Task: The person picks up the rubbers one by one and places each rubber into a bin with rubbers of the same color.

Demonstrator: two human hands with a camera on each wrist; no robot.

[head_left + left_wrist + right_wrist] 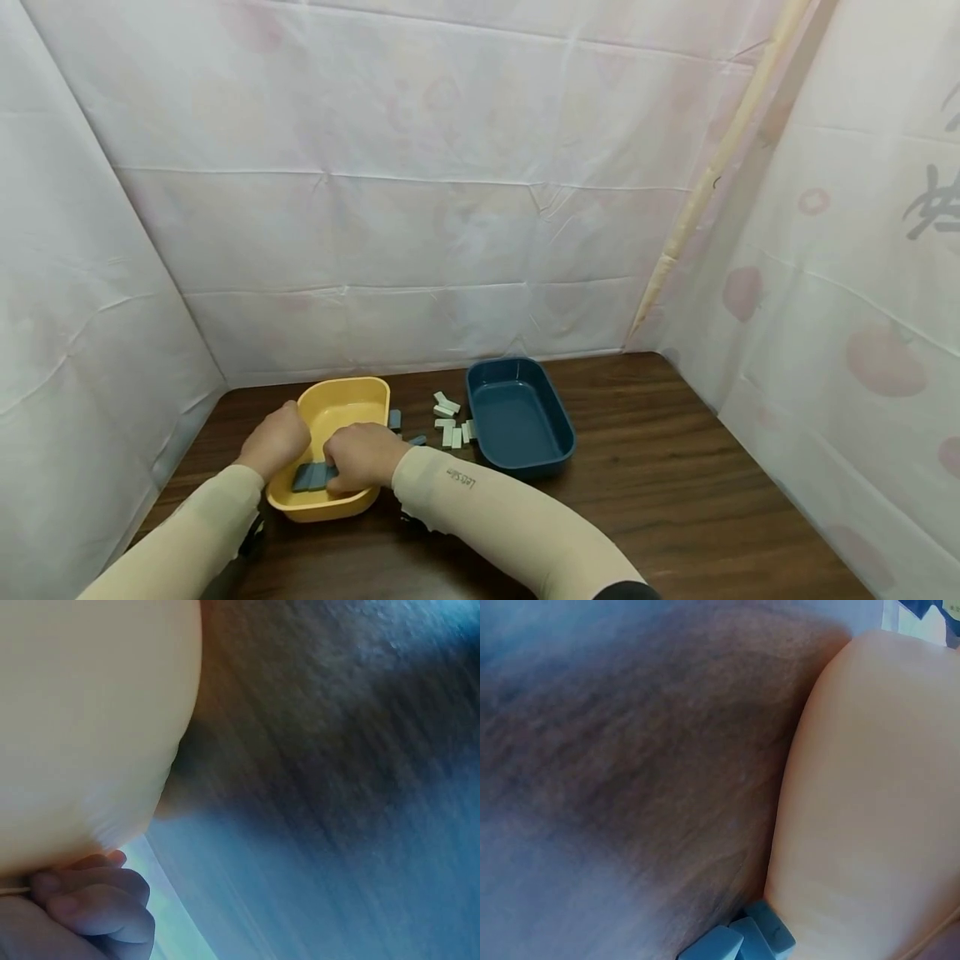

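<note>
My left hand grips the left rim of a yellow tray; its curled fingers show at the rim in the left wrist view. Inside the tray's near part lies a row of grey-blue blocks, side by side. My right hand reaches into the tray from the right, thumb and fingers bent around the row's right end, where it pinches a block. The fingertips are partly hidden. In the right wrist view, more grey-blue blocks sit outside against the tray's wall; the right hand is barely seen there.
A dark blue tray stands to the right on the brown wooden table. Several pale green blocks lie scattered between the trays. Loose grey-blue blocks lie beside the yellow tray. White patterned sheets surround the table.
</note>
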